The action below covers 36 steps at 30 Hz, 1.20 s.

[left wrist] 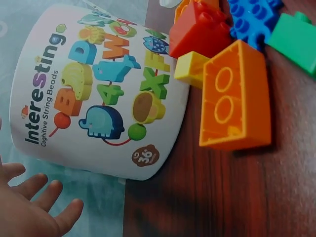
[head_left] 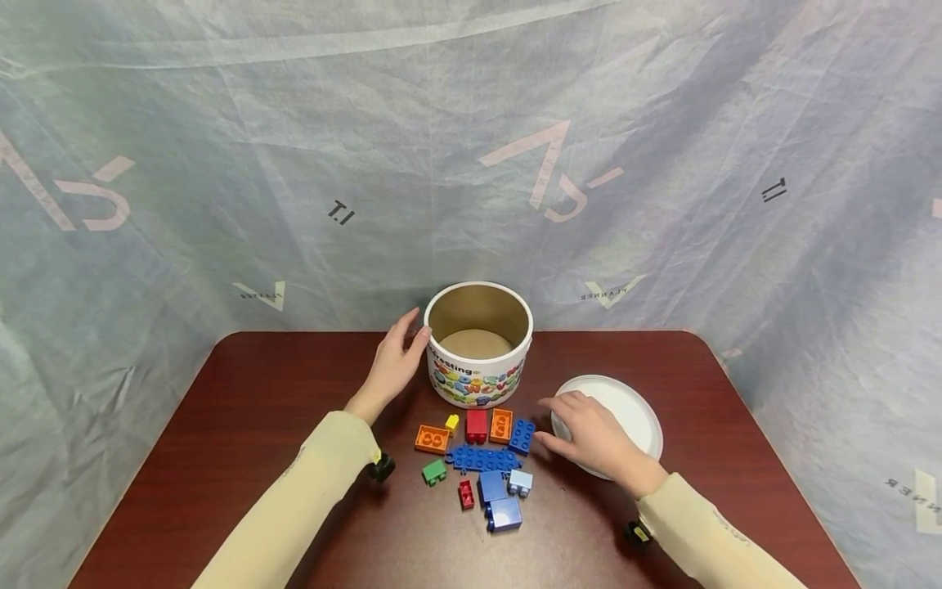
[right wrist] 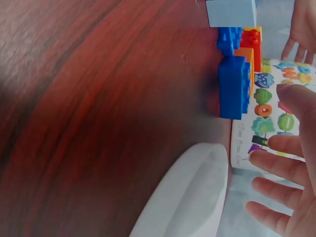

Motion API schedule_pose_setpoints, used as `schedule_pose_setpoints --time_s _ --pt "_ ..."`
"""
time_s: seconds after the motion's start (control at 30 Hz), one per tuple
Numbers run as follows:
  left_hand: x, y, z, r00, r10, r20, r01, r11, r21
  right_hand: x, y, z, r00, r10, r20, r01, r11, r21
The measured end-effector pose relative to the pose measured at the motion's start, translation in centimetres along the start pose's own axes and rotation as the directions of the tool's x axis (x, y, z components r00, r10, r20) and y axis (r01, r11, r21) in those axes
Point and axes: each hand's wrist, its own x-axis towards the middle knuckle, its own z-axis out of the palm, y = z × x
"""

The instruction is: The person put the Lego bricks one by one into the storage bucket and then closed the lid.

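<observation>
From above, you can go straight down into the bucket (head_left: 477,391), whose mouth is open; from the sides its wall blocks you, and the curtain (head_left: 383,262) rises close behind. Your left grip (head_left: 390,360) takes up the room at its left rim. In front, bricks (head_left: 482,460) crowd your way. Between the blue brick (head_left: 522,437) and the white lid (head_left: 634,411), your right grip (head_left: 589,433) partly fills the narrow lane. Farther left, the surface (head_left: 272,409) is bare.
</observation>
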Motion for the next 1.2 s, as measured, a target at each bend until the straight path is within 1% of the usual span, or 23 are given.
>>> schedule_pose_setpoints --time_s 0.17,0.3,0.47,0.67,0.87,1.0,1.2 --pt "0.3 0.0 0.7 1.0 -0.029 -0.008 0.029 0.998 -0.048 0.2 -0.3 0.6 1.0 -0.019 0.02 0.019 1.0 0.01" --pt "0.4 -0.1 1.2 0.999 -0.043 -0.018 0.042 0.997 -0.059 0.2 -0.5 1.2 0.998 -0.037 0.043 0.036 0.999 0.018" --pt "0.4 -0.3 1.6 0.999 -0.041 -0.024 0.04 0.997 -0.069 0.2 -0.7 1.6 0.996 -0.04 0.076 0.039 0.999 0.009" --pt "0.4 -0.4 1.9 0.998 -0.044 -0.044 0.039 0.993 -0.114 0.2 -0.8 2.0 0.995 -0.056 0.086 0.057 0.998 -0.005" --pt "0.3 -0.5 2.2 0.997 -0.053 -0.048 0.047 0.992 -0.12 0.3 -0.9 2.1 0.994 -0.058 0.09 0.06 0.998 -0.018" --pt "0.3 -0.5 2.3 0.998 -0.04 -0.045 0.034 0.991 -0.133 0.3 -1.1 2.1 0.994 -0.06 0.091 0.063 0.998 -0.022" --pt "0.3 -0.7 2.3 0.999 -0.036 -0.025 0.032 0.988 -0.151 0.3 -1.2 2.0 0.993 -0.055 0.102 0.058 0.998 -0.026"
